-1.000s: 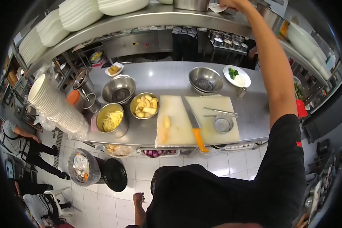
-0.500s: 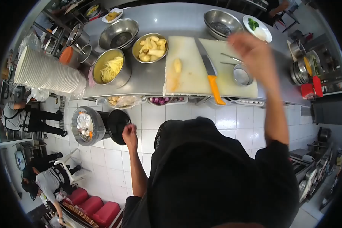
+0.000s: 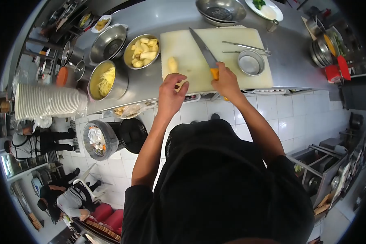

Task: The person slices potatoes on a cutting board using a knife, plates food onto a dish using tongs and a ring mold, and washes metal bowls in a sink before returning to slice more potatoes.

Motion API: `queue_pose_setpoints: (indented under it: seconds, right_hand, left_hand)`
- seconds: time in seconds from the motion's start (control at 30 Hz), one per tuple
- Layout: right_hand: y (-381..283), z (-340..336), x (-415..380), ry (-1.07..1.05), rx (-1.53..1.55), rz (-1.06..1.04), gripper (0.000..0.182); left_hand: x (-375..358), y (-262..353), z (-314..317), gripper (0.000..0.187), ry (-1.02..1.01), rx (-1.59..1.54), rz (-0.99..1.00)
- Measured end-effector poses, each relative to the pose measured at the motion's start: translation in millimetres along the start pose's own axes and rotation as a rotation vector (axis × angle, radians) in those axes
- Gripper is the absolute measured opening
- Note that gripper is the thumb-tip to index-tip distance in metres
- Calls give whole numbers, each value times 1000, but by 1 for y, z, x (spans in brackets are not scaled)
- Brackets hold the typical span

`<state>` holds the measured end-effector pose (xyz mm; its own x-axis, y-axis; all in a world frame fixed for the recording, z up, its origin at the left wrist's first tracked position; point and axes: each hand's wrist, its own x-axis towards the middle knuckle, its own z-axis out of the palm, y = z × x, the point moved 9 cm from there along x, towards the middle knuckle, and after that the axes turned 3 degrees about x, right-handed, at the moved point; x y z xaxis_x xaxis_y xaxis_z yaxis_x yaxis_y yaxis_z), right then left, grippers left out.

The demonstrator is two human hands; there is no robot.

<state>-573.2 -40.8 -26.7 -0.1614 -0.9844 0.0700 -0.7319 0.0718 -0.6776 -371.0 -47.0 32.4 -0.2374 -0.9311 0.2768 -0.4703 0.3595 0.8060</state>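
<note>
A large knife [image 3: 203, 48] lies on the white cutting board [image 3: 191, 77], blade pointing away from me. My right hand [image 3: 226, 81] is closed around its orange handle. At the board's near left edge, my left hand [image 3: 173, 92] holds nothing, its fingers curved and apart. Just beyond those fingers sits one peeled potato [image 3: 173, 64]. To the right of the knife are a small round metal cup [image 3: 251, 64] and metal tongs [image 3: 248, 46], both on the board.
Left of the board stand a bowl of peeled pieces [image 3: 142, 53], a pot of pale shreds [image 3: 106, 82] and stacked white containers [image 3: 49, 96]. Metal bowls [image 3: 221, 11], a plate [image 3: 268, 11] and a small shaker [image 3: 273, 26] are at the back. A lined bin [image 3: 99, 140] stands below.
My right hand has come down from above the board's right side and taken hold of the knife handle. My left hand has risen from beside the bin lid to the board's edge.
</note>
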Motion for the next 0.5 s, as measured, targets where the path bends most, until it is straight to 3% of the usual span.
queue_pose_setpoints:
  seconds: [0.07, 0.3, 0.43, 0.5]
  right_hand:
    - [-5, -13, 2, -15, 26, 84, 54]
    - [1, -43, -5, 53, 80, -109, 39]
    - [64, -142, 29, 251, -80, -92, 39]
    - [96, -159, 53, 305, -272, -251, 44]
  left_hand:
    - [5, 8, 16, 15, -38, 11, -9]
    - [15, 33, 53, 17, -111, 33, -32]
    - [9, 30, 69, 18, -125, -28, -94]
    - [11, 34, 92, 20, -184, -81, -155]
